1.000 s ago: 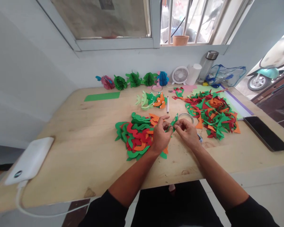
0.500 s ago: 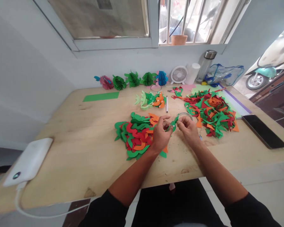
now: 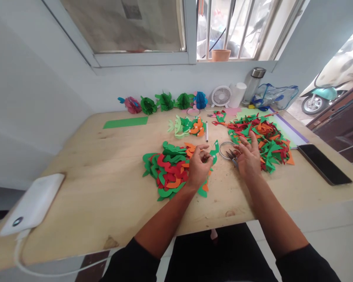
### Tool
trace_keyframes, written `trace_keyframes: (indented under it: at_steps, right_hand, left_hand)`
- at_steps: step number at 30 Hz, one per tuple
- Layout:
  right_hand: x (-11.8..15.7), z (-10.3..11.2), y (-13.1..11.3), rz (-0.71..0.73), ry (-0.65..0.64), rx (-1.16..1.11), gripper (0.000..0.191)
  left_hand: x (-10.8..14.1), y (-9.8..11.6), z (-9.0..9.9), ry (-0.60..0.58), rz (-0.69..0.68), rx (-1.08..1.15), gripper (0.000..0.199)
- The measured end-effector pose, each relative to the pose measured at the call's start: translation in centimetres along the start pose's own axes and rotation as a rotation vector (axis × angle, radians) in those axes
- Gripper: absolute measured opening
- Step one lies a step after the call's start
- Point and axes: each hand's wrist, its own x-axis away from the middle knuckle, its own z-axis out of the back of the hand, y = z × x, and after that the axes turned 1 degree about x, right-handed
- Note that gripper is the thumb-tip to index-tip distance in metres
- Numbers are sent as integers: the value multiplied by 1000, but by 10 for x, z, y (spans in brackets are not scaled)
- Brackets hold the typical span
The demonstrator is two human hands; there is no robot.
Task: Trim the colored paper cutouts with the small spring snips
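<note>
My left hand [image 3: 199, 165] is closed, pinching a green paper cutout [image 3: 214, 150] with small white spots on it. Under and beside that hand spreads a pile of green, red and orange paper cutouts [image 3: 170, 172]. My right hand [image 3: 249, 159] is open, palm partly turned up and fingers apart, with nothing seen in it. Just left of its fingers lie small scissors [image 3: 231, 155], their handles partly hidden by the hand. A clear ring like a tape roll [image 3: 220, 152] lies by the scissor tips.
A heap of paper scraps [image 3: 272, 145] sits at the right, beside a phone [image 3: 325, 164]. Farther back are a pen [image 3: 206, 131], spotted cutouts [image 3: 184, 126], folded paper figures [image 3: 165, 102], a small fan [image 3: 221, 96] and a bottle [image 3: 253, 86]. A white power bank [image 3: 35, 203] lies left.
My right hand has let go of the green cutout, moved right and opened, uncovering the scissors and more of the ring. My left hand still holds the cutout in nearly the same place.
</note>
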Motion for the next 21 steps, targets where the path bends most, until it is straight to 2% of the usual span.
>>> trace_keyframes:
  at_steps: [1,4,10,15,21]
  right_hand:
    - [0,0,0,-6,-1,1,32]
    - [-2,2,2,-30,29,33,18]
    - [-5,6,5,-158,17,-122,32]
    - [-7,7,5,-265,-6,-237,25]
    - [-6,9,1,-225,-90,-247,23]
  left_hand:
    - [0,-1,0,4,-3,1,35]
    - [-1,-2,1,13,-12,-2,35]
    - [-2,-1,1,25,4,-3,33]
    - [-1,2,1,30,-8,-16,32]
    - [-2,2,1,54,-14,-9,32]
